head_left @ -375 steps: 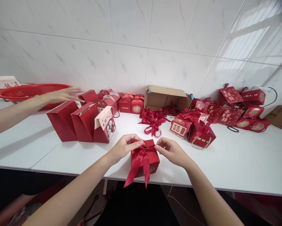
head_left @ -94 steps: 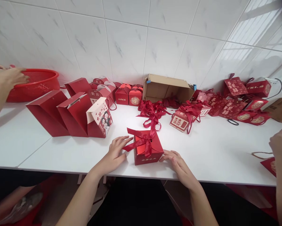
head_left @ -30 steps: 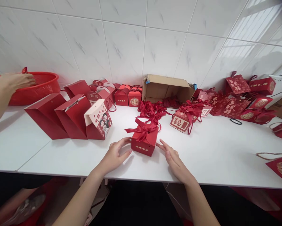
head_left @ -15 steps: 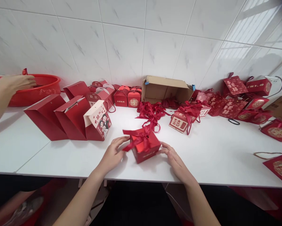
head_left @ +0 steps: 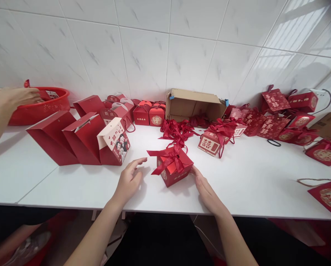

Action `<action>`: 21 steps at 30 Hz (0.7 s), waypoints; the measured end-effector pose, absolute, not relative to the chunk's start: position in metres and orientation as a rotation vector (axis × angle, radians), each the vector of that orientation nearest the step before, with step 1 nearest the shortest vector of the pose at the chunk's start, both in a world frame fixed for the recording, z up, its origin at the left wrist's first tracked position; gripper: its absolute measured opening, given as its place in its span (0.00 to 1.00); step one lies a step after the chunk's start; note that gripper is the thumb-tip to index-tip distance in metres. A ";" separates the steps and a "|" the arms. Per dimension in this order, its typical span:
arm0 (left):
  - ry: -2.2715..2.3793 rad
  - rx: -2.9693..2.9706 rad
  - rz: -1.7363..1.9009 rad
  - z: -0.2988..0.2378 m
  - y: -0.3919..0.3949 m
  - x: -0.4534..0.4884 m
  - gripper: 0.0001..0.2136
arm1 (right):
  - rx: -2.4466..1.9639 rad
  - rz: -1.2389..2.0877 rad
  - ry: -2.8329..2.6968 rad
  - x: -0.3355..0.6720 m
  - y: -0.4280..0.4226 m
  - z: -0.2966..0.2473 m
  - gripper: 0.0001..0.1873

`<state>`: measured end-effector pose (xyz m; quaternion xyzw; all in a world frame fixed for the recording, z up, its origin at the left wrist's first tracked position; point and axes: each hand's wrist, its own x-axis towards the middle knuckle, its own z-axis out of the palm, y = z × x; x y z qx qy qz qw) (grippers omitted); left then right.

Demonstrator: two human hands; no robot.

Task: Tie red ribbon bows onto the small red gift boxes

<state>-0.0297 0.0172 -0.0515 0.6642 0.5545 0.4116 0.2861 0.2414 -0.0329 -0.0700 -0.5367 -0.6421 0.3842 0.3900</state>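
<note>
A red gift box (head_left: 174,178) with a ribbon bow (head_left: 176,159) on its lid stands upright on the white table in front of me. To its left is my left hand (head_left: 128,181), fingers apart and holding nothing, clear of the box by a small gap. My right hand (head_left: 205,189) has its fingertips against the box's right side; its fingers are stretched out and not wrapped round anything. Just behind the box lies a heap of loose red ribbons (head_left: 178,131). Farther right sits another ribboned box (head_left: 209,143) with a pale label.
Red gift bags (head_left: 88,144) stand at my left. Along the wall are small red boxes (head_left: 141,113), an open cardboard box (head_left: 195,96) on its side and stacked red boxes (head_left: 274,123). Another person's hand (head_left: 16,96) reaches into a red basin (head_left: 43,111).
The gift box has shifted slightly right and away from me, turning a little. My left hand has come off it and moved left; my right hand stays at its right side.
</note>
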 end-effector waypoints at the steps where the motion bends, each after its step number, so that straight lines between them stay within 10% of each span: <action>1: 1.450 1.792 1.044 -0.053 0.017 -0.029 0.25 | -1.367 0.965 -1.642 0.241 -0.033 -0.069 0.33; 21: 1.396 1.808 0.716 -0.045 0.026 -0.023 0.23 | -1.297 1.010 -1.713 0.240 -0.036 -0.057 0.31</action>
